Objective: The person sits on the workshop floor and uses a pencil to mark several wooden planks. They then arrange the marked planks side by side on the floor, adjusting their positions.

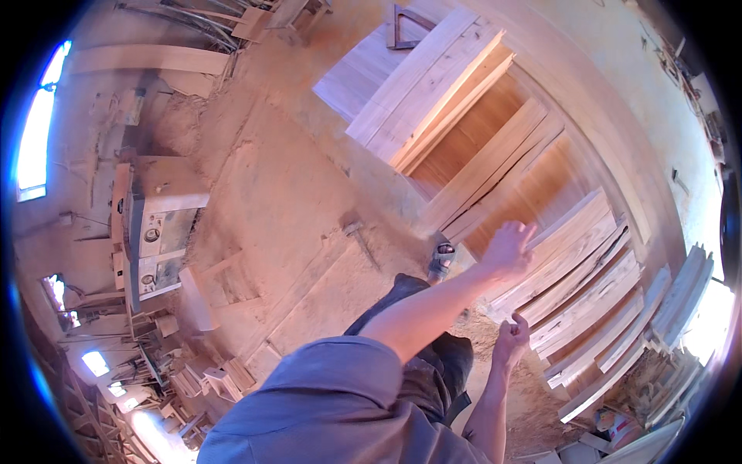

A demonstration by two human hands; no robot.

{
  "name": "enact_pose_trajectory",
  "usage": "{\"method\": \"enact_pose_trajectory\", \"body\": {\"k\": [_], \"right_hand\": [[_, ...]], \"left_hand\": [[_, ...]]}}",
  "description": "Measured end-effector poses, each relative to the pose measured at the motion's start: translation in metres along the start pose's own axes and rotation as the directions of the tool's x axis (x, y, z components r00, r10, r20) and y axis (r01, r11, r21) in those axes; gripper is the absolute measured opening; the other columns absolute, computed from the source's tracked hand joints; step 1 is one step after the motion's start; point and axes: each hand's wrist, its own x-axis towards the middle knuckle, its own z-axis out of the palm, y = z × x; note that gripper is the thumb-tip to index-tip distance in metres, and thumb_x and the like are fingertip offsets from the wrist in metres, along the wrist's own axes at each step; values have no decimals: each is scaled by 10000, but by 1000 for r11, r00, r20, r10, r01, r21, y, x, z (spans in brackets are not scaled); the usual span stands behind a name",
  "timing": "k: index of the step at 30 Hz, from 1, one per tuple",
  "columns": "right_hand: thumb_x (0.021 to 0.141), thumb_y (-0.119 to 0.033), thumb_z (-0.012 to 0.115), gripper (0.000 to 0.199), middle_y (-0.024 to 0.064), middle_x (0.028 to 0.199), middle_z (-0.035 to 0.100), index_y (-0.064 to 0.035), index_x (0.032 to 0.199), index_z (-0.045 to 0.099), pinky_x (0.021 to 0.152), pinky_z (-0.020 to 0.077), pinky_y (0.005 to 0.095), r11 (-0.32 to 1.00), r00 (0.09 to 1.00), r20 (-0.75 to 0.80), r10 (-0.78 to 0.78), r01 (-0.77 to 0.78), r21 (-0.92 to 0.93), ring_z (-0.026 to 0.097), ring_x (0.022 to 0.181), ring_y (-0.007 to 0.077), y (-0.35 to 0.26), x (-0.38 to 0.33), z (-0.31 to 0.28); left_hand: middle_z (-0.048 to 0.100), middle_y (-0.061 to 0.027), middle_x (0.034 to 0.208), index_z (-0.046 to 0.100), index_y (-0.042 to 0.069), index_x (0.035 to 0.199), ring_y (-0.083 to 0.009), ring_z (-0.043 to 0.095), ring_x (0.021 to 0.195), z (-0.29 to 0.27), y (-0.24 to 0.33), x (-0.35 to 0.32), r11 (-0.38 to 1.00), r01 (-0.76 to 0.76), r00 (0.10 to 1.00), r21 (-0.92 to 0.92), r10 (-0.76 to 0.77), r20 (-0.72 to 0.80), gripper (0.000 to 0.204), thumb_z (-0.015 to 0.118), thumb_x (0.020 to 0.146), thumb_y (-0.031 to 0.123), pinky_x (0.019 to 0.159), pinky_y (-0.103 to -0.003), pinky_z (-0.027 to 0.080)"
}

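My left hand (510,251) reaches out over a stack of wooden planks, with its fingers partly spread and nothing visible in them. Beside it lie several rough-edged planks (587,267) in a row, some with dark cracks. My right hand (512,344) is lower, near the close ends of these planks, loosely bent with one finger raised apart; I see nothing in it. Farther up, a plank with a long dark crack (491,166) lies across smooth brown boards (483,116). Whether either hand touches wood is not clear.
Wide pale boards (425,81) and a small wooden frame (410,29) lie at the far end of the stack. A machine cabinet (162,232) stands at left. A hammer-like tool (362,241) rests on the dusty floor. Upright boards (688,290) lean at right.
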Motion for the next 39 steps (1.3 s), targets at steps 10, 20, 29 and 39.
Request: {"method": "enact_pose_trajectory", "body": {"k": [10, 20, 29, 39], "right_hand": [[869, -136, 663, 272, 169, 1016, 716, -64, 1126, 709, 856, 535, 465, 915, 928, -48, -369, 354, -196, 677, 970, 358, -112, 49, 107], [793, -90, 688, 179, 135, 939, 614, -88, 968, 653, 800, 493, 497, 771, 722, -299, -624, 506, -385, 583, 928, 360, -200, 110, 220], [753, -100, 702, 332, 132, 909, 587, -113, 1082, 658, 754, 505, 493, 704, 655, -347, -671, 416, -576, 597, 895, 364, -188, 138, 241], [707, -84, 665, 386, 137, 887, 579, -110, 1092, 656, 718, 485, 491, 707, 679, -334, -654, 391, -589, 583, 838, 374, -208, 134, 239]], "left_hand": [[420, -319, 1466, 445, 33, 1507, -509, 372, 1390, -241, -37, 10, 922, 134, 853, 362, 79, -516, 847, 823, 788, 270, 1183, -584, 296], [379, -327, 1526, 301, 123, 1623, -505, 360, 1426, -324, -52, 134, 781, 317, 941, 538, -189, -280, 1121, 838, 711, 493, 1205, -559, 269], [502, -312, 1402, 315, 25, 1592, -446, 497, 1317, -361, -59, 169, 959, 216, 971, 183, -192, -143, 1142, 882, 669, 387, 1112, -506, 413], [434, -285, 1433, 290, -53, 1581, -405, 463, 1340, -457, -211, 120, 935, 178, 896, -307, -282, -342, 1232, 945, 615, 341, 1093, -471, 440]]}}
